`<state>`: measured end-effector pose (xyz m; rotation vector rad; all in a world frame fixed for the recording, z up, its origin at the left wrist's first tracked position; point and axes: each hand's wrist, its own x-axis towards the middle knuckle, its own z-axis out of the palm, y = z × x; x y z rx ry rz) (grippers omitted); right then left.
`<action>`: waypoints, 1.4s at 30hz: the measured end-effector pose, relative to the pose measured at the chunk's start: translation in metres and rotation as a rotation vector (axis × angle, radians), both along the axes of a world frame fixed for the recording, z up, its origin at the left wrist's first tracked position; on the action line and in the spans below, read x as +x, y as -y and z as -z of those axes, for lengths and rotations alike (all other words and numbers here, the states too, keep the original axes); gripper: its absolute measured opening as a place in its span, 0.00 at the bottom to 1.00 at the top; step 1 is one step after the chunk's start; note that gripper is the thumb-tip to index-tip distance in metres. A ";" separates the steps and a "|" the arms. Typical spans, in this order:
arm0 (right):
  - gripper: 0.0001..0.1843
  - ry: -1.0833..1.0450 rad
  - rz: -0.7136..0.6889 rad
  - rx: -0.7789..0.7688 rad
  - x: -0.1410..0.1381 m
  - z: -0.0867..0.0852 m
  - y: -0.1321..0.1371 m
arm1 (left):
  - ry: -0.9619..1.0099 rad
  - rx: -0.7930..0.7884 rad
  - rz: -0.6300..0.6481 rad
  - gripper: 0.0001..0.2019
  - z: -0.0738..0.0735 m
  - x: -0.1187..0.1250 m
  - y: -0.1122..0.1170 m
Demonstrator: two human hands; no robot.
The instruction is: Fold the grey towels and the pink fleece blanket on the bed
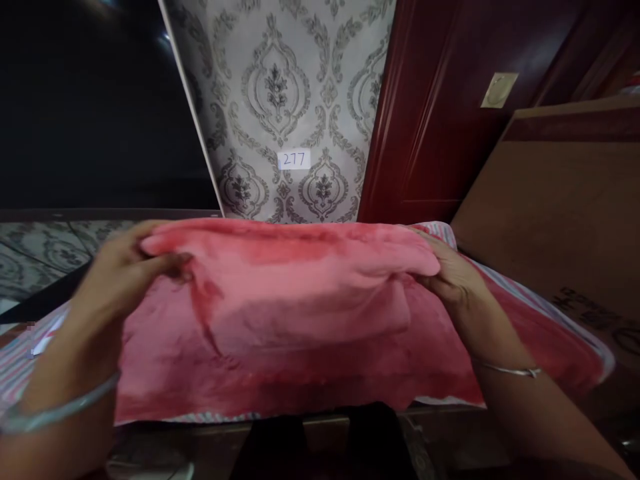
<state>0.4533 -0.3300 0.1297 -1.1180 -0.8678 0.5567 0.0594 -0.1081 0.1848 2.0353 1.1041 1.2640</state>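
A pink-red plush cloth (pixel 295 280) is held up in front of me with its upper edge stretched between my hands. My left hand (pixel 145 260) grips its left corner, thumb on the near side and fingers behind. At the right corner, my right hand (pixel 447 267) pinches the fabric, its fingers partly hidden by the cloth. The held part sags in folds above more pink-red plush fabric (pixel 320 373) lying on the surface. I cannot tell whether the two are one piece. Striped fabric (pixel 215 417) shows along the near edge and at the sides.
A large dark screen (pixel 100 107) stands at the back left. Behind is patterned wallpaper (pixel 277 80) with a paper label (pixel 294 159) reading 277. A dark red door or panel (pixel 430 133) and a cardboard box (pixel 565 193) are on the right.
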 end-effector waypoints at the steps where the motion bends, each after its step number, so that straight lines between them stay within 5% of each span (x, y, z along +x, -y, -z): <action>1: 0.11 -0.003 0.006 -0.001 0.006 -0.002 -0.005 | 0.026 -0.038 0.085 0.30 -0.004 0.018 -0.004; 4: 0.11 -0.010 0.110 -0.003 0.030 -0.009 -0.018 | 0.165 -0.057 0.209 0.29 -0.012 0.057 -0.017; 7: 0.16 0.039 0.275 0.105 0.051 -0.019 -0.020 | 0.244 0.074 0.203 0.24 -0.014 0.070 -0.026; 10: 0.23 0.101 0.353 0.164 0.054 -0.004 -0.011 | 0.179 0.207 0.196 0.23 0.006 0.064 -0.032; 13: 0.30 0.087 0.346 0.052 0.038 0.055 0.002 | 0.091 0.160 0.220 0.22 0.060 0.050 -0.032; 17: 0.34 -0.058 0.272 -0.273 0.012 0.159 0.019 | -0.025 -0.197 0.201 0.22 0.152 0.028 -0.022; 19: 0.33 -0.087 0.242 -0.339 0.006 0.193 0.026 | -0.046 -0.321 0.203 0.22 0.177 0.018 -0.018; 21: 0.32 -0.085 0.223 -0.355 0.005 0.207 0.029 | -0.045 -0.397 0.234 0.22 0.183 0.011 -0.017; 28: 0.29 0.084 0.304 -0.433 0.007 0.197 0.031 | 0.190 -0.796 0.233 0.20 0.162 0.019 -0.022; 32: 0.30 0.282 0.424 -0.468 -0.002 0.193 0.032 | -0.119 -0.500 0.065 0.22 0.171 0.029 -0.024; 35: 0.35 0.341 0.497 -0.479 -0.006 0.186 0.030 | -0.292 -0.323 0.052 0.22 0.175 0.030 -0.027; 42: 0.33 0.176 0.446 -0.401 -0.016 0.163 0.032 | -0.061 -0.395 0.122 0.22 0.180 0.025 -0.033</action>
